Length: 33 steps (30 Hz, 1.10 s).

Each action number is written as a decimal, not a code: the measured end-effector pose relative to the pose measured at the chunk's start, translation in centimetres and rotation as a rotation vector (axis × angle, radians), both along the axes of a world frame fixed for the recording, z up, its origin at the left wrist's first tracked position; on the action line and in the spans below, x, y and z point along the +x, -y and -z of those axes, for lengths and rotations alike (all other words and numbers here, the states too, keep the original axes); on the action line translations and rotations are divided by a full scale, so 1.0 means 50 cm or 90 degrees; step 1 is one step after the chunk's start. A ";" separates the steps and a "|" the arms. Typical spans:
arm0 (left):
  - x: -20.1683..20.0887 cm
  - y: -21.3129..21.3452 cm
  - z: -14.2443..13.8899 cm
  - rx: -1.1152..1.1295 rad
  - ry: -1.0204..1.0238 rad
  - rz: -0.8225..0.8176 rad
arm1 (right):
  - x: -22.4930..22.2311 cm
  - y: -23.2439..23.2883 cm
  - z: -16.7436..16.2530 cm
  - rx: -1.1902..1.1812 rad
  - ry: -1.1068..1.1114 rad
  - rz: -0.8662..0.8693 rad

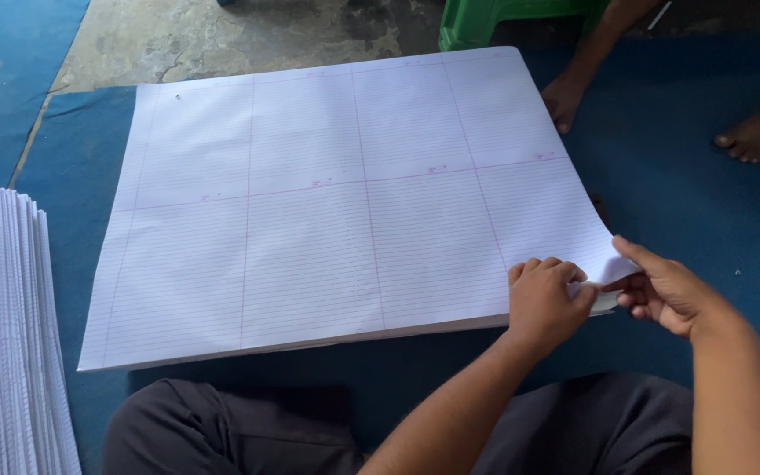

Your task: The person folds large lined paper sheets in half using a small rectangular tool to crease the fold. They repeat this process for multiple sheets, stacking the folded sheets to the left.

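A: Entry, head view. Large stack of ruled sheets [327, 202] lies flat on the blue floor mat [688, 202], filling the middle of the frame. Lines printed in pale violet, sheet divided into panels.

B: Hands?

A: Both at the lower right corner of the stack. Left hand [545, 299] is curled, knuckles up, fingers pressed down on the top sheet just inside the corner. Right hand [666, 290] is closed in a pinch, thumb over the lifted corner of the top sheet [609, 262], which curls up off the pile.

B: So one sheet only?

A: Cannot tell whether one or a few; the edge is too thin to count. Judgement: the step in hand is separating the top sheet from the pile at that corner.

B: What does the next move call for?

A: Judgement again: the pinch must hold only the wanted paper while the left hand keeps the rest down, and the lift must be gentle, since a sheet this wide would crease or drag its neighbours.

B: Surroundings?

A: Second stack of ruled paper [6, 334] at the left edge, fanned, well apart. Another person's hand [565, 101] rests on the far right edge of the big stack, a bare foot [754, 136] at upper right, a green stool [503, 22] at top. Own dark trousers [230, 427] at bottom.
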State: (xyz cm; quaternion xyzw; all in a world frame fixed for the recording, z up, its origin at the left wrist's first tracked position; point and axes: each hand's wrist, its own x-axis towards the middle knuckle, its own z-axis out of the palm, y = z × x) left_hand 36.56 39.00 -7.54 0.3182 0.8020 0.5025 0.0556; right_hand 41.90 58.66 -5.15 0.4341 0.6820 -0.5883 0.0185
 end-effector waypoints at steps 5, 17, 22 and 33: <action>0.000 -0.001 0.012 -0.013 -0.003 0.020 | 0.019 -0.041 0.021 -0.044 0.021 -0.042; -0.008 -0.008 0.012 -0.036 0.005 0.019 | 0.006 -0.029 0.001 0.141 0.257 -0.119; -0.033 -0.024 -0.011 -0.057 0.085 0.008 | -0.014 -0.007 -0.032 0.255 0.292 -0.159; -0.104 -0.051 -0.004 -0.022 0.256 -0.014 | -0.054 0.005 -0.055 0.245 0.252 -0.127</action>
